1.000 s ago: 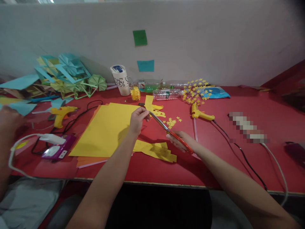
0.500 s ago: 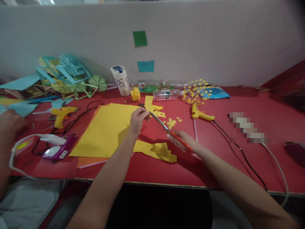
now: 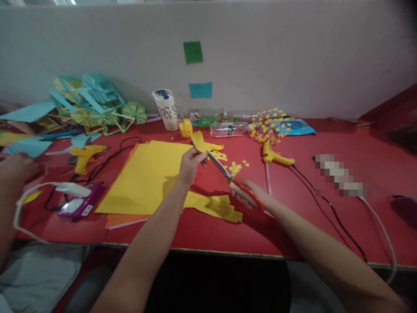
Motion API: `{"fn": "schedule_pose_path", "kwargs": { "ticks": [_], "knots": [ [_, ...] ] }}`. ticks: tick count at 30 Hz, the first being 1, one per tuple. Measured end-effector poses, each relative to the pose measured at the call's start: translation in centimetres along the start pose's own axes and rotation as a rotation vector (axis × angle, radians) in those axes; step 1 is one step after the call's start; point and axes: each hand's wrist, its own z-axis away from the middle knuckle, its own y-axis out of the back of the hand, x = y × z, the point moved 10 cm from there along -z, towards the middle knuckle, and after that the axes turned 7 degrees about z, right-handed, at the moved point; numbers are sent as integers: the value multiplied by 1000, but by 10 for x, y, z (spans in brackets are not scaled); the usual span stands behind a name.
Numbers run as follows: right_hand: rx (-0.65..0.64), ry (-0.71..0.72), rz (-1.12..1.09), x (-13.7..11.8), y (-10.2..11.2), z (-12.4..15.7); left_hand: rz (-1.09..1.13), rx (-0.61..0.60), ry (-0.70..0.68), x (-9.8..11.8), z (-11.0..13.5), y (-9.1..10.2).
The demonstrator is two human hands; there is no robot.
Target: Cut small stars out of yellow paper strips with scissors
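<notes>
Between its fingertips my left hand [image 3: 190, 165] pinches a yellow paper strip [image 3: 199, 142], raised above the table. My right hand [image 3: 245, 194] is wrapped round the red handles of the scissors [image 3: 232, 178]. The blades point up and left, their tips at the strip beside my left fingers. Small cut-out yellow stars [image 3: 235, 168] lie just behind the scissors. Yellow scraps with cut edges [image 3: 219, 155] are behind the blades. Under my left forearm rest yellow sheets [image 3: 143, 174], with more yellow strips [image 3: 216, 208] to their right.
A yellow glue gun [image 3: 276, 155] with a cord lies to the right, another glue gun [image 3: 85, 157] at left near a purple power strip [image 3: 81, 201]. Plastic bottles [image 3: 228, 128] and a tumbler [image 3: 166, 111] line the back. Another person's hand [image 3: 19, 167] is at far left.
The paper strip has tilted to the left in my left hand. Both hands and the scissors have shifted only slightly.
</notes>
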Motion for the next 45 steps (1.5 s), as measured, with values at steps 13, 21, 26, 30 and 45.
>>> {"fn": "schedule_pose_path", "kwargs": {
  "ticks": [13,21,26,30,45],
  "knots": [
    [-3,69,4,-11,-7,5,47,-10,34,-9,4,-7],
    [1,24,-20,-6,-7,2,60,-7,48,-10,5,-7],
    [3,25,-1,-8,-7,3,60,-4,55,-11,5,-7],
    [21,4,8,-7,-6,3,66,0,63,-13,5,-7],
    [60,-29,12,-9,-2,5,77,1,78,-12,5,-7]
  ]
}}
